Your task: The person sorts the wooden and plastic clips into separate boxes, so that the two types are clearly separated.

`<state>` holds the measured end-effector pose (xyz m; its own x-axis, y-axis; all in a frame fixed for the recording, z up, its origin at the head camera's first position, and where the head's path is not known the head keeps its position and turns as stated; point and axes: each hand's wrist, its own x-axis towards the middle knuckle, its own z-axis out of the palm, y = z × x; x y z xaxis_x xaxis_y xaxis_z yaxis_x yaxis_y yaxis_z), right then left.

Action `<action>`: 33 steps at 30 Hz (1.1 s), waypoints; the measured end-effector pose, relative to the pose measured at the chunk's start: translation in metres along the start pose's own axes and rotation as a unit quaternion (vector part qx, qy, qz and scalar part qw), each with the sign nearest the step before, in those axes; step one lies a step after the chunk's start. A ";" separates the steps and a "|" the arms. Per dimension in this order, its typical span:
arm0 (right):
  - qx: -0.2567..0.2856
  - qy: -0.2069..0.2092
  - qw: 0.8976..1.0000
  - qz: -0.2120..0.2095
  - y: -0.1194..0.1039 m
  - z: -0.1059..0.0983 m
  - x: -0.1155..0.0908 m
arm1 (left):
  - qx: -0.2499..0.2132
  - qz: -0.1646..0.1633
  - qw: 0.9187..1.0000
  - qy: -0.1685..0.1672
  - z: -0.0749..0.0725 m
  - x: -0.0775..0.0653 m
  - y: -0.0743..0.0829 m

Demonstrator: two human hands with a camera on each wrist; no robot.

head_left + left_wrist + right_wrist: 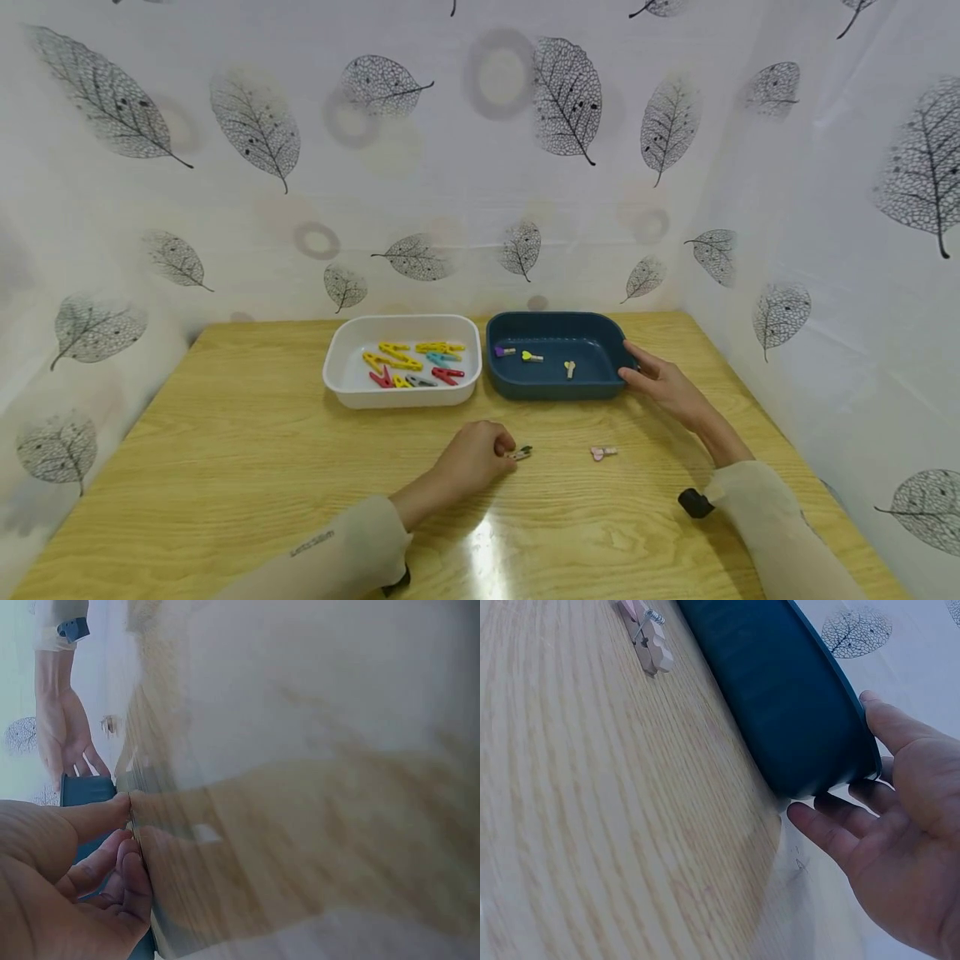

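Note:
My left hand (474, 457) is low over the table, pinching a small wooden clothespin (522, 452) with a dark green decoration between thumb and fingertips. In the left wrist view those fingers mostly hide it. My right hand (667, 390) touches the right end of the dark blue tray (555, 390), thumb at the rim and spread fingers against the outer end wall in the right wrist view. A pink mini clothespin (603, 453) lies on the table between the hands. Inside the blue tray lie a purple one (505, 352), a yellow-green one (532, 357) and another yellow one (570, 369).
Left of the blue tray stands a white tray (405, 400) with several larger plastic clothespins in yellow, red, teal and grey. Both trays sit near the back of the wooden table (247, 450). Leaf-patterned cloth (450, 167) encloses the back and sides.

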<state>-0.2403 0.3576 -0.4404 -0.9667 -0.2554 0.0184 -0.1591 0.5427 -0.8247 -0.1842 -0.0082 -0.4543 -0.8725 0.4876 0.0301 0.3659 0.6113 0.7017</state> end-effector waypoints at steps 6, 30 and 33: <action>-0.002 -0.001 1.000 0.001 0.001 0.000 0.000 | 0.002 0.000 1.000 0.011 0.003 0.002 0.000; 0.010 -0.002 1.000 -0.006 0.001 0.001 0.001 | -0.063 -0.010 0.998 0.006 -0.008 0.000 -0.007; 0.024 -0.003 1.000 -0.007 0.001 0.001 0.001 | -0.066 -0.008 0.998 0.010 -0.008 -0.001 -0.008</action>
<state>-0.2411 0.3568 -0.4419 -0.9632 -0.2676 0.0264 -0.1623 0.5003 -0.8505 -0.1890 -0.0185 -0.4537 -0.8850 0.4645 0.0314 0.3070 0.5314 0.7895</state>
